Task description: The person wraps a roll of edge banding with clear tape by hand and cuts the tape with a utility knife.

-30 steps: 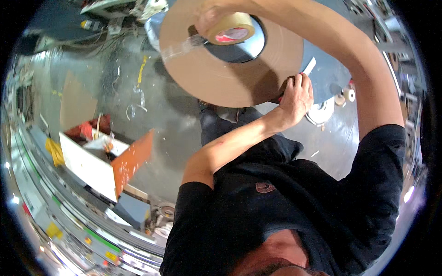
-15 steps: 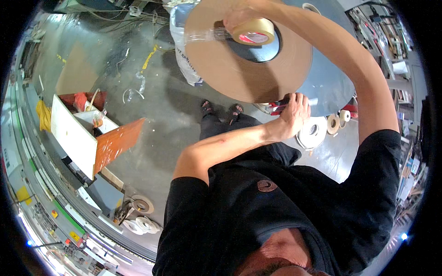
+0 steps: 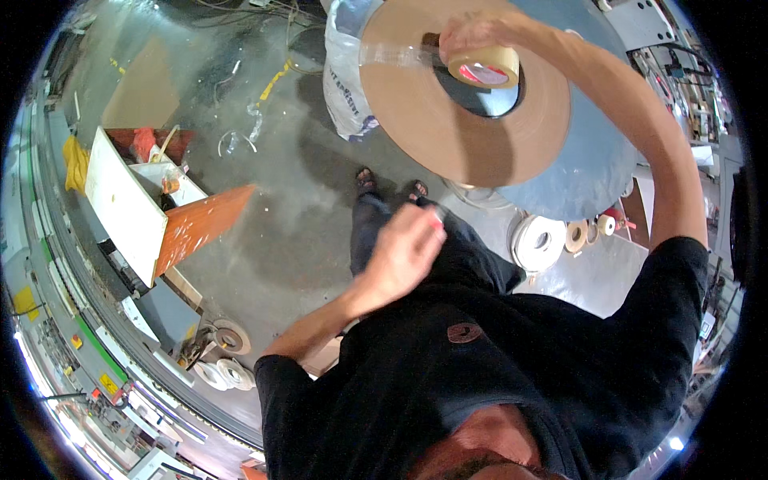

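Observation:
My right hand (image 3: 470, 38) is closed on a roll of clear packing tape (image 3: 485, 67) with a red and white inside. It holds the tape over the central hole of a big brown coil of edge banding (image 3: 400, 120). A clear tape strip (image 3: 392, 54) crosses the coil's face from its left edge toward that hand. The coil rests on a round grey-blue disc (image 3: 596, 148). My left hand (image 3: 402, 252), slightly blurred, is in front of my body, apart from the coil. Its fingers are curled around a small red object (image 3: 437, 222), mostly hidden by them.
Left on the floor stands an open box of white and reddish-brown panels (image 3: 128, 216). A white sack (image 3: 346, 88) stands beside the coil. White rolls (image 3: 538, 242) and smaller tan rolls (image 3: 576, 235) lie at right. A long machine (image 3: 88, 344) runs along the left.
My left hand has drawn away from the coil's near edge toward my body, taking the red object with it. The right hand still holds the tape over the hole. The view has shifted slightly.

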